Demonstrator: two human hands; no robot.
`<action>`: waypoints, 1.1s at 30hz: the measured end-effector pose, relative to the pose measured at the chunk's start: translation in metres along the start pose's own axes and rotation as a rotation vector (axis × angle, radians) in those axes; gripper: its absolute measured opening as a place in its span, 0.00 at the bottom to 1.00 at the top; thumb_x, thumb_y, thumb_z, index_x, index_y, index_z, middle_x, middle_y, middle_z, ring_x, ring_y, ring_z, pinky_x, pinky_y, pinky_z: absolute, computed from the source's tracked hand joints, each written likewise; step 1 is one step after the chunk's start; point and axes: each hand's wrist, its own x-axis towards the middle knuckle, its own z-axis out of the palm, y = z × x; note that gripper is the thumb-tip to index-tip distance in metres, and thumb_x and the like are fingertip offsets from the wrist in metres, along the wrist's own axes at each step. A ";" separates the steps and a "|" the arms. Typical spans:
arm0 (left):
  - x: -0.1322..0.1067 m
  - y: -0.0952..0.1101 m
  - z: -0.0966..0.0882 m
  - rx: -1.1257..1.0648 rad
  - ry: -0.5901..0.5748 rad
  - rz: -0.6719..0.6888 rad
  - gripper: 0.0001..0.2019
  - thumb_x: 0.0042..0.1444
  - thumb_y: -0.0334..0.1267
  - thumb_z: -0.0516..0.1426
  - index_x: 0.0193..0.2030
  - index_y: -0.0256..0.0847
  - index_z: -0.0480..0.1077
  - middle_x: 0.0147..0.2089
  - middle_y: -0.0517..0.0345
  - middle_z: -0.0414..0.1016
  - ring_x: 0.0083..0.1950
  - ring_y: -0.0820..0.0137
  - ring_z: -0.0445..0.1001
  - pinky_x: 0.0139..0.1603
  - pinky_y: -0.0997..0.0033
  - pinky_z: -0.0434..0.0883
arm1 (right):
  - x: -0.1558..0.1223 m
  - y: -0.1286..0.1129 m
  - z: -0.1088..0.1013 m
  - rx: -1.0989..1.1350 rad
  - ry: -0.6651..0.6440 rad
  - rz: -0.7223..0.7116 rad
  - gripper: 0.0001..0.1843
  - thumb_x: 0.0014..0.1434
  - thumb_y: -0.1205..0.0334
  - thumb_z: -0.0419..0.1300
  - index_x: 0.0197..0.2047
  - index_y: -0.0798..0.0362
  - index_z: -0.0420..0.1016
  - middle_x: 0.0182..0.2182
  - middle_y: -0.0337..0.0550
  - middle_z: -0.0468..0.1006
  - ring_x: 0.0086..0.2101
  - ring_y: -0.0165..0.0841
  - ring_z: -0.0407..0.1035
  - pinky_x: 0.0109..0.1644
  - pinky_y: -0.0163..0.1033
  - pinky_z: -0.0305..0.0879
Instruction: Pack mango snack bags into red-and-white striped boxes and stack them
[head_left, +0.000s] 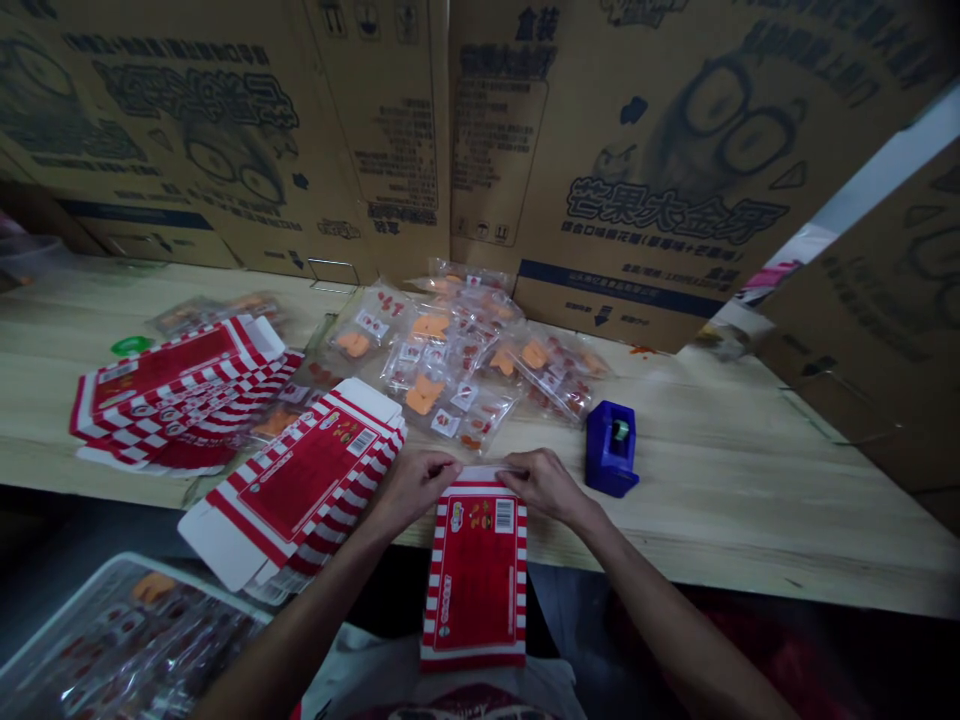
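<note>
Carton of red-and-white striped card (pixel 475 575) lies flat across the front edge of the pale wooden surface (pixel 750 480), its top end pinched by left hand (pixel 411 488) and right hand (pixel 546 486), apparently to keep it square. Its barcode (pixel 504 516) faces up; stacked flat cartons (pixel 296 480) lie beside it.

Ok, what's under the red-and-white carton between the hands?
The flat red-and-white carton rests on the wooden table at its upper end, and juts past the edge over light clothing. The tabletop beneath is hidden.
</note>
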 end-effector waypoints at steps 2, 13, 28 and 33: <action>-0.001 0.001 -0.002 -0.023 0.004 -0.006 0.19 0.58 0.46 0.52 0.20 0.37 0.65 0.21 0.64 0.60 0.25 0.75 0.59 0.26 0.77 0.56 | 0.005 -0.003 -0.002 -0.089 -0.018 -0.070 0.15 0.61 0.63 0.54 0.24 0.53 0.71 0.22 0.41 0.74 0.23 0.28 0.63 0.30 0.34 0.51; -0.010 -0.006 -0.008 -0.123 -0.069 -0.063 0.14 0.56 0.44 0.55 0.30 0.35 0.75 0.28 0.57 0.75 0.29 0.71 0.70 0.30 0.76 0.65 | -0.010 0.008 0.003 0.667 -0.135 0.145 0.23 0.62 0.45 0.53 0.30 0.55 0.77 0.27 0.40 0.77 0.28 0.33 0.69 0.33 0.35 0.62; -0.006 0.003 -0.003 0.268 0.049 0.054 0.08 0.54 0.34 0.53 0.25 0.37 0.69 0.23 0.63 0.66 0.26 0.75 0.64 0.27 0.78 0.59 | -0.012 0.004 0.009 0.692 0.046 0.253 0.11 0.54 0.56 0.62 0.27 0.52 0.66 0.19 0.34 0.69 0.22 0.27 0.62 0.26 0.32 0.54; -0.010 -0.002 -0.002 0.152 0.000 0.056 0.10 0.58 0.37 0.53 0.29 0.37 0.72 0.28 0.59 0.74 0.30 0.73 0.70 0.31 0.77 0.64 | -0.019 0.005 0.012 0.770 0.094 0.245 0.14 0.54 0.54 0.62 0.25 0.53 0.68 0.22 0.37 0.71 0.25 0.29 0.65 0.29 0.33 0.58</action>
